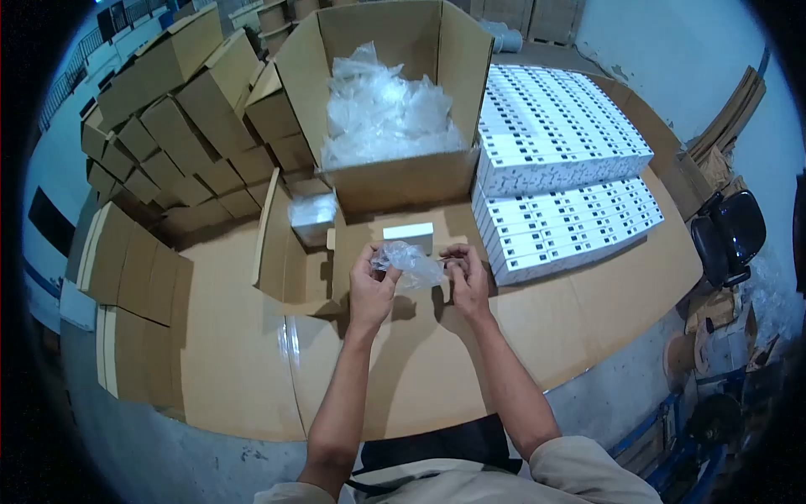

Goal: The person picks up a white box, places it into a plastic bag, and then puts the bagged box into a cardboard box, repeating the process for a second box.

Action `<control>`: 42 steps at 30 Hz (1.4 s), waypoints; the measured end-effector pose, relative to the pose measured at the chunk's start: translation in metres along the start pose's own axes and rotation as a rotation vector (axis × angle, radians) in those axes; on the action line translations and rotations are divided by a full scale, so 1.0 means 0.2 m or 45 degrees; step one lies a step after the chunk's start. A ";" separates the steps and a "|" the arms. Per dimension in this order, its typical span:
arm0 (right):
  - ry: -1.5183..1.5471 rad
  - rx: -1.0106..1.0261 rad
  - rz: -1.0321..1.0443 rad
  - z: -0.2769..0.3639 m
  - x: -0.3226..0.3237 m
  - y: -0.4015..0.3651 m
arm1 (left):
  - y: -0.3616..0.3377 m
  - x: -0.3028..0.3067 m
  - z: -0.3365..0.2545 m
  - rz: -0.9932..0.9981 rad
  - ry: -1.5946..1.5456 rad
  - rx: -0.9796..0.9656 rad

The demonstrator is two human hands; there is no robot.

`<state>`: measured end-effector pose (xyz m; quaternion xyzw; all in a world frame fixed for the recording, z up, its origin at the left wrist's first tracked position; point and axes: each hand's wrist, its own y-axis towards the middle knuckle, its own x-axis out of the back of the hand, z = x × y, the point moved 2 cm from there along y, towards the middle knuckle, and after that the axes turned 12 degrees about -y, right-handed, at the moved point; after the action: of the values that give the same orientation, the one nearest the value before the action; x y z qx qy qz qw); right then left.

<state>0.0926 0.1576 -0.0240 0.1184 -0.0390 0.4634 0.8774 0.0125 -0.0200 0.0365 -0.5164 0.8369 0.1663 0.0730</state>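
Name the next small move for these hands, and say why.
I'd probably work the clear plastic bag open: it looks crumpled and empty between the left hand and right hand, while one white box lies just beyond, with no bag visible around it.

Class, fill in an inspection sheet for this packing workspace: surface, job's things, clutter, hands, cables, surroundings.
Surface: cardboard-covered worktop, with shiny tape along one seam.
Job's things: a crumpled clear bag between the hands; a single white box just beyond it.
Clutter: large open carton of loose plastic bags; stacked white boxes to the right; smaller open carton holding a clear-wrapped item; brown cartons heaped at far left.
Hands: left hand grips the bag; right hand is at its other end, grip unclear.
Cables: nothing seen.
Surroundings: concrete floor, black chair and pale wall at right.
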 end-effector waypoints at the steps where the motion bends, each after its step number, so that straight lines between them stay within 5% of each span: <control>1: 0.093 0.015 0.066 0.04 0.01 -0.02 | -0.02 0.02 0.06 -0.007 0.031 0.020; 4: 0.280 0.194 0.213 0.15 0.00 -0.04 | -0.06 0.08 0.22 -0.040 0.172 0.061; 8: -0.381 0.393 0.316 0.32 -0.01 -0.07 | -0.08 0.07 0.20 -0.039 0.429 0.159; 11: -0.335 0.383 0.299 0.27 -0.06 -0.07 | -0.08 0.04 0.17 -0.017 0.475 0.139; 27: 0.172 -0.089 0.311 0.08 0.02 0.02 | -0.06 0.10 0.29 -0.303 0.195 0.081; 36: 0.226 0.174 0.128 0.17 0.02 0.03 | -0.06 0.11 0.22 -0.330 0.186 0.153; 39: 0.069 0.102 0.176 0.21 0.05 0.01 | -0.07 0.09 0.22 -0.341 -0.028 0.068; 42: -0.080 -0.285 0.463 0.24 0.10 0.00 | -0.07 0.09 0.20 -0.402 -0.133 0.089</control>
<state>0.1052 0.1620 0.0262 0.0257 -0.1381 0.6029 0.7853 0.0156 -0.0261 -0.0091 -0.6293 0.7456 0.1503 0.1596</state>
